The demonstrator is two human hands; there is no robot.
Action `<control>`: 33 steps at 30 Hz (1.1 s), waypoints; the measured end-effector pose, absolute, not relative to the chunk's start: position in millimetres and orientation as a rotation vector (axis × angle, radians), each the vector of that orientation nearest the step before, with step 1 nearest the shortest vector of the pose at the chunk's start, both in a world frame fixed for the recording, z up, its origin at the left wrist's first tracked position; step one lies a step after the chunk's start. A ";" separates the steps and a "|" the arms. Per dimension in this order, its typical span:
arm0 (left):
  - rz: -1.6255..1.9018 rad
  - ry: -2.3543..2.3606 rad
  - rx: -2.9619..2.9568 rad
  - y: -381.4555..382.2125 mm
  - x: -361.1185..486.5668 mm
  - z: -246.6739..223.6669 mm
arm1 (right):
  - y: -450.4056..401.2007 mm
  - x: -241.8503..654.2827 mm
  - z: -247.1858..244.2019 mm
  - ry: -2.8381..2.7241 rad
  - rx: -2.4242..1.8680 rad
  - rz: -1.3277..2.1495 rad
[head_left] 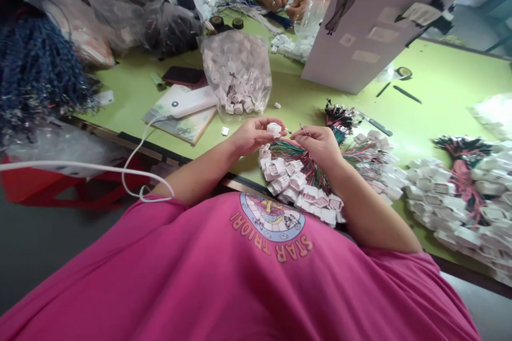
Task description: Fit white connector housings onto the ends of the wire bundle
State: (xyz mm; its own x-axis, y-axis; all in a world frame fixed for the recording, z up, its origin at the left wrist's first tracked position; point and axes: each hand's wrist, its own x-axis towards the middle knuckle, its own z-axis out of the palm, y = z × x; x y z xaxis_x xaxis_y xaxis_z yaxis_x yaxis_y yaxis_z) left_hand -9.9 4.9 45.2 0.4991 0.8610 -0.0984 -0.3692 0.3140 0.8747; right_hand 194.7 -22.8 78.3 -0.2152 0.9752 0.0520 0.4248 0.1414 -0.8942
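Between its thumb and fingers, my left hand [254, 136] holds a white connector [274, 129]. Just to its right, my right hand [318, 143] pinches thin wires with small terminals [303, 130] at their tips. The two hands are close together but apart. Under them lies a bundle of pink and green wires [294, 151], with many white connectors [294, 181] along the table's front edge. Beyond my hands stands a clear plastic bag [237, 72] of white connectors. A loose white piece [224, 131] lies left of my left hand.
A power bank [194, 102] on a booklet [182, 127], with a white cable, and a phone [184, 75] lie left. Dark blue wires [40, 69] pile up far left. A tall white panel [352, 26] stands behind. More bundles [464, 186] lie right. Another person's hands [286, 0] work opposite.
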 end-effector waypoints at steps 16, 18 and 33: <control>0.966 0.768 1.117 1.3 -5.6 27.5 | -23.7 188.8 67.0 -1.976 -1.399 0.687; 1.003 0.822 1.160 -0.3 -4.1 29.2 | -23.7 188.9 66.0 -2.011 -1.387 0.658; 0.977 1.012 1.560 -2.8 2.9 21.8 | -20.3 184.6 66.7 -2.075 -1.419 0.779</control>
